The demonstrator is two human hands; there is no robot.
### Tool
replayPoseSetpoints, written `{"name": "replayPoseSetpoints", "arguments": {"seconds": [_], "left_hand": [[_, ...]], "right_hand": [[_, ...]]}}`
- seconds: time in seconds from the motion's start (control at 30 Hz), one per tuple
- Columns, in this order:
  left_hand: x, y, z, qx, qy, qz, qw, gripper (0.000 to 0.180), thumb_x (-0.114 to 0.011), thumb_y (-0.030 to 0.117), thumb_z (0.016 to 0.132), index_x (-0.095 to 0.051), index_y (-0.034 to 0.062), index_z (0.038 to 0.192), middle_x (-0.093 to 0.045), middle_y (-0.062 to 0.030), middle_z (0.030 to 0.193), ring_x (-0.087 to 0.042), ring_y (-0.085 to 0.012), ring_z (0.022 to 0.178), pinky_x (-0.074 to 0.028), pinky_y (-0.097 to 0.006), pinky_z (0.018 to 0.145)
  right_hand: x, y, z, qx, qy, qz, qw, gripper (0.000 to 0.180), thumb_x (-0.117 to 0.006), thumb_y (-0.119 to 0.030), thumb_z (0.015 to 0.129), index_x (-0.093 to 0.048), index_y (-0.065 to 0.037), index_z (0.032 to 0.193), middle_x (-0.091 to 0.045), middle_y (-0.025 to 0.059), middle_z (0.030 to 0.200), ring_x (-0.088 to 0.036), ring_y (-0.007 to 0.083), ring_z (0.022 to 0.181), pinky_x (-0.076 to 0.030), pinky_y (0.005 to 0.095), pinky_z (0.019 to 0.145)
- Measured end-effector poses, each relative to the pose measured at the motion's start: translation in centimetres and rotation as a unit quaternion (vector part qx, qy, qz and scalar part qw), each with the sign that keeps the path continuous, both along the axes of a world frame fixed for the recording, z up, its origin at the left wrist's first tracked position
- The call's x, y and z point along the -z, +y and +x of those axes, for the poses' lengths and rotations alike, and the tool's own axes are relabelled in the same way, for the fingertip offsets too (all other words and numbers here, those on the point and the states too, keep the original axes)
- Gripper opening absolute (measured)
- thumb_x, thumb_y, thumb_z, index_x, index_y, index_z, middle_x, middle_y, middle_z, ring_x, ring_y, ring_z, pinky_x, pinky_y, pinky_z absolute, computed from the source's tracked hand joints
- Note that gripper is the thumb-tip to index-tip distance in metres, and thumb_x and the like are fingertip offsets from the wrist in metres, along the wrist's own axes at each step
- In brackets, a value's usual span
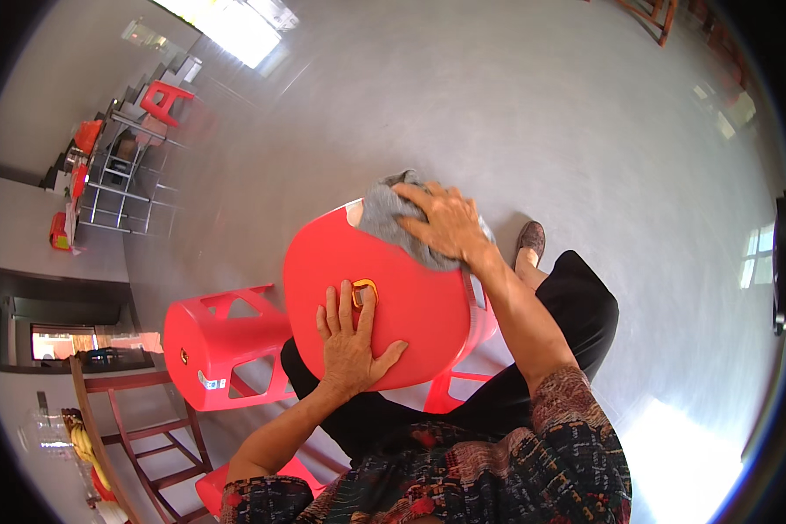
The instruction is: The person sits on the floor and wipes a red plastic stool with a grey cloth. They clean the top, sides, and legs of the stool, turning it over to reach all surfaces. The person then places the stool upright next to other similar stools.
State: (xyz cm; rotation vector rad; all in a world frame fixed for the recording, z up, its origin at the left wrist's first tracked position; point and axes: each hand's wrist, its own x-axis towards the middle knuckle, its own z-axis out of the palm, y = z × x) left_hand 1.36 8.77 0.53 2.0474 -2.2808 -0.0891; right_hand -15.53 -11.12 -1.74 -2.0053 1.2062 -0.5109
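Glossy grey floor (323, 122) across the upper frame. Red stool (393, 319), centre: rounded seat (432, 319), yellow-rimmed hole (364, 295). Left hand (349, 349): fingers spread on seat, holding nothing. Right hand (448, 223): fingers loosely spread over bunched grey cloth (382, 214) at seat's upper-right edge.

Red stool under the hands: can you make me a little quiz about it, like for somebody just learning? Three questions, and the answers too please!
1. Which hand is on the gray cloth?
2. True or false: both hands are on the cloth.
3. What is just to the left of the red stool under the hands?
A) a blue bucket
B) another red stool
C) a green chair

Key:
1. The right hand.
2. False: the left hand lies on the seat, fingers spread, away from the cloth.
3. B.
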Motion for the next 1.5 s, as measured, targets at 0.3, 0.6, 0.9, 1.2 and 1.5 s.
{"name": "replayPoseSetpoints", "arguments": {"seconds": [0.3, 0.6, 0.9, 1.2, 1.5], "left_hand": [[-0.2, -0.2, -0.1, -0.003, 0.008, -0.006, 1.0, 0.09, -0.064, 0.054, 0.077, -0.03, 0.0047, 0.145, -0.02, -0.0258, 0.15, -0.017, -0.0444, 0.138, -0.012, -0.056, 0.109], [0.4, -0.1, 0.1, -0.003, -0.004, -0.011, 1.0, 0.086, -0.064, 0.047, 0.079, -0.028, 0.0048, 0.145, -0.017, -0.0227, 0.152, -0.013, -0.0425, 0.14, -0.009, -0.055, 0.11], [0.3, -0.1, 0.1, 0.01, 0.001, 0.006, 1.0, 0.088, -0.064, 0.05, 0.079, -0.028, 0.0039, 0.145, -0.016, -0.0251, 0.151, -0.011, -0.0454, 0.139, -0.009, -0.059, 0.109], [0.7, -1.0, -0.1, 0.017, -0.015, -0.016, 1.0, 0.082, -0.06, 0.044, 0.081, -0.028, 0.0021, 0.145, -0.018, -0.0243, 0.151, -0.015, -0.0457, 0.138, -0.012, -0.057, 0.109], [0.9, -1.0, -0.4, 0.002, -0.011, 0.007, 1.0, 0.084, -0.061, 0.042, 0.078, -0.029, 0.0017, 0.144, -0.018, -0.024, 0.151, -0.015, -0.0448, 0.139, -0.012, -0.056, 0.11]], "right_hand": [[4.3, -8.1, 3.2, -0.059, -0.138, 0.342, 0.928, 0.065, -0.047, -0.059, 0.086, -0.062, -0.006, 0.121, -0.058, 0.0151, 0.127, -0.054, 0.0302, 0.116, -0.04, 0.0401, 0.098], [4.9, 4.6, -2.8, 0.074, -0.173, 0.111, 0.976, 0.061, -0.031, -0.049, 0.097, -0.04, -0.006, 0.139, -0.032, 0.0222, 0.146, -0.023, 0.0423, 0.137, -0.022, 0.0438, 0.112], [8.2, 17.7, -2.7, 0.317, -0.26, 0.162, 0.898, 0.054, -0.043, -0.039, 0.097, -0.04, 0.003, 0.131, -0.043, 0.0251, 0.13, -0.036, 0.0418, 0.123, -0.029, 0.0475, 0.104], [9.9, 3.8, -2.4, 0.13, -0.223, 0.045, 0.965, 0.049, -0.038, -0.036, 0.097, -0.043, -0.001, 0.131, -0.047, 0.0233, 0.118, -0.04, 0.0385, 0.112, -0.031, 0.0478, 0.101], [20.4, -3.2, 0.3, 0.072, 0.07, -0.002, 0.995, 0.034, -0.043, -0.031, 0.09, -0.052, -0.015, 0.118, -0.059, 0.011, 0.115, -0.051, 0.0353, 0.111, -0.038, 0.0464, 0.095]]}}
